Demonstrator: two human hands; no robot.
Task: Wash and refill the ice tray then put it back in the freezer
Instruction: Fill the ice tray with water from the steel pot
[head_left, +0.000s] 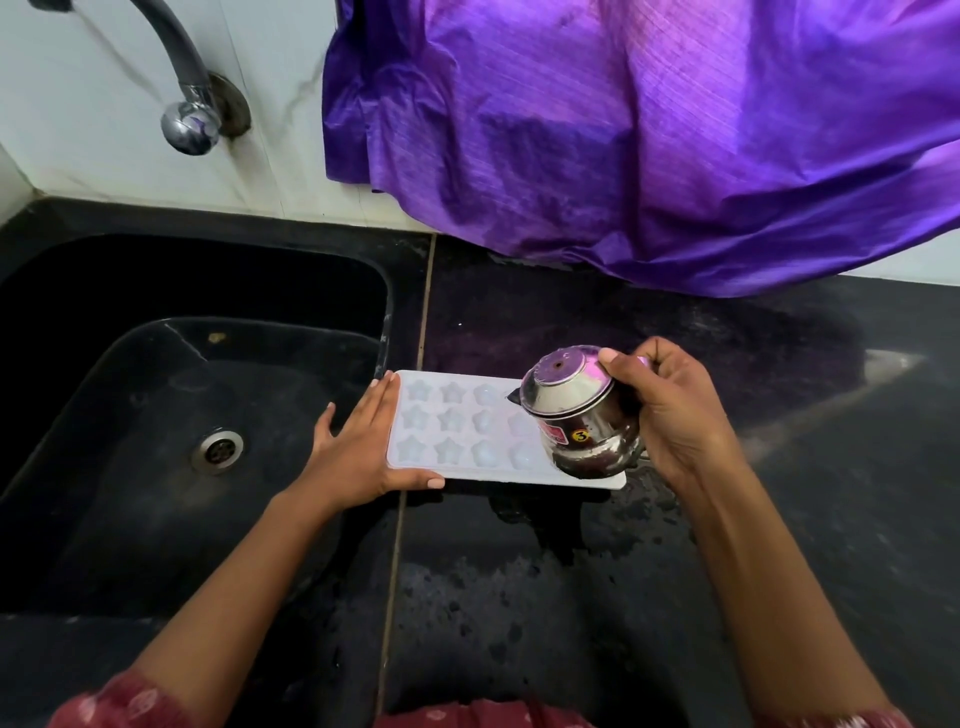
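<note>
A white ice tray (457, 426) with star-shaped and round cells lies flat on the black counter, just right of the sink. My left hand (358, 447) presses against the tray's left end, thumb along its near edge and fingers straight. Over the tray's right end my right hand (670, 410) grips a small steel pot (576, 410), tipped over so its base faces up and to the left. The pot hides the tray's right cells. Whether water is flowing I cannot tell.
A deep black sink (171, 395) with a round drain (217, 449) fills the left. A curved tap (182, 88) comes off the white wall above it. Purple cloth (649, 130) hangs down at the back right onto the wet black counter (779, 467).
</note>
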